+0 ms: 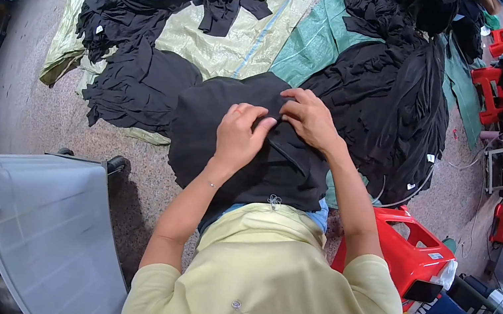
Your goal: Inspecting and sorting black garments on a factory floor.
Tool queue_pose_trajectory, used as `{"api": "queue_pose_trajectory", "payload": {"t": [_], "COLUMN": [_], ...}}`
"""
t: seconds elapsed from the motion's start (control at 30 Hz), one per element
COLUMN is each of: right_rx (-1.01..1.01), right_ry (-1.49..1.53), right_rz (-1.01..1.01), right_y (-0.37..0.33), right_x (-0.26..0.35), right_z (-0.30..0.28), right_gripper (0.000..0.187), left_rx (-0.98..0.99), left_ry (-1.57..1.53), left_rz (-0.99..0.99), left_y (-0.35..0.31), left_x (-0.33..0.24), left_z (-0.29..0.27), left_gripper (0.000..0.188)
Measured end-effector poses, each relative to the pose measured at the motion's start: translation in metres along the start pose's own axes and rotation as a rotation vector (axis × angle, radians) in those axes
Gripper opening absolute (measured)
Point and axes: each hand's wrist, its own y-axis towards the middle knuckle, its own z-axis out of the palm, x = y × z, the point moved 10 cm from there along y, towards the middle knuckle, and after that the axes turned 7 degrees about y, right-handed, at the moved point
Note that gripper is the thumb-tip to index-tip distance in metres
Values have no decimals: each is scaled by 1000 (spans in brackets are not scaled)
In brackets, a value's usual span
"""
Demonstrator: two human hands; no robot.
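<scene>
A black garment (225, 152) lies spread over my lap. My left hand (242, 134) presses on its upper middle with fingers curled into the cloth. My right hand (309, 119) pinches a fold of the same garment just to the right of the left hand, and the two hands nearly touch. Heaps of other black garments (384, 93) lie on the floor ahead and to the right, and another heap (134, 22) lies to the left.
Pale yellow and green woven sheets (245, 41) cover the speckled floor under the piles. A red plastic stool (411, 246) stands at my right side. A large pale grey bin (42, 234) sits at lower left. More red stools (495, 92) and clutter fill the right edge.
</scene>
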Motion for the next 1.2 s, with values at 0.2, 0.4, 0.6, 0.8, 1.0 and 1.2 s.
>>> {"api": "queue_pose_trajectory", "payload": {"t": [0.2, 0.4, 0.6, 0.8, 1.0, 1.2], "right_rx": [-234, -366, -372, -269, -154, -394], "right_ry": [36, 31, -118, 495, 364, 250], "right_rz": [24, 60, 145, 204, 101, 65], "right_y": [14, -24, -39, -46, -41, -43], "right_x": [20, 70, 77, 69, 83, 70], "right_z": [-31, -15, 4, -13, -12, -19], "right_gripper": [9, 34, 24, 18, 17, 23], "left_rx": [65, 241, 109, -67, 195, 347], "left_ry": [-246, -729, -547, -402, -437, -891], "left_rz": [-205, -592, -503, -240, -316, -469], "left_y": [3, -13, -7, -2, -14, -24], "left_x": [30, 71, 49, 11, 21, 32], "left_z": [26, 45, 23, -6, 27, 37], "left_gripper": [21, 24, 25, 17, 16, 19]}}
